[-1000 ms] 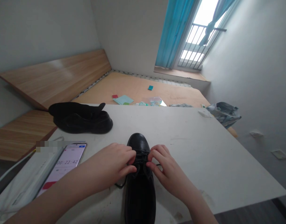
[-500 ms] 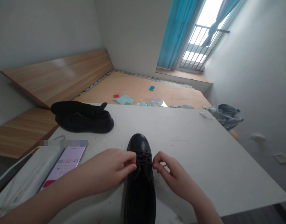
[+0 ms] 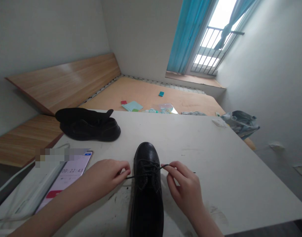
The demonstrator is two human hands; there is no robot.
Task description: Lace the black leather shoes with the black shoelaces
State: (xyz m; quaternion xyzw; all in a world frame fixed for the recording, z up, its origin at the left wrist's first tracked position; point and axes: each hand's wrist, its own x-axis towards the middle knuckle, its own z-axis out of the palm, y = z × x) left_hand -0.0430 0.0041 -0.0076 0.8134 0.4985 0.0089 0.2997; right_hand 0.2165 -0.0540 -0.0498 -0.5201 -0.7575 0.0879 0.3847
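Observation:
A black leather shoe [image 3: 147,154] rests upright on the white table, its toe pointing away from me. Its dark shoelace [image 3: 151,170] runs across the upper and stretches out to both sides. Left of the shoe, my left hand [image 3: 113,172] pinches one end of the lace between thumb and fingers. On the other side my right hand [image 3: 182,181] grips the other end, and a short tip pokes out beyond its fingers. The inside of the shoe is dark.
A second pair of black footwear pieces [image 3: 89,125] lies at the table's far left. A phone [image 3: 72,171] showing a timer sits by a white box-like object [image 3: 39,187] with a cable. Behind the white table [image 3: 239,184] is a bed [image 3: 146,87] with small items; a plastic bag [image 3: 241,121] stands right.
Both hands have moved apart, away from the shoe. The lace is now drawn out on each side, and the right hand has turned with its back more upward.

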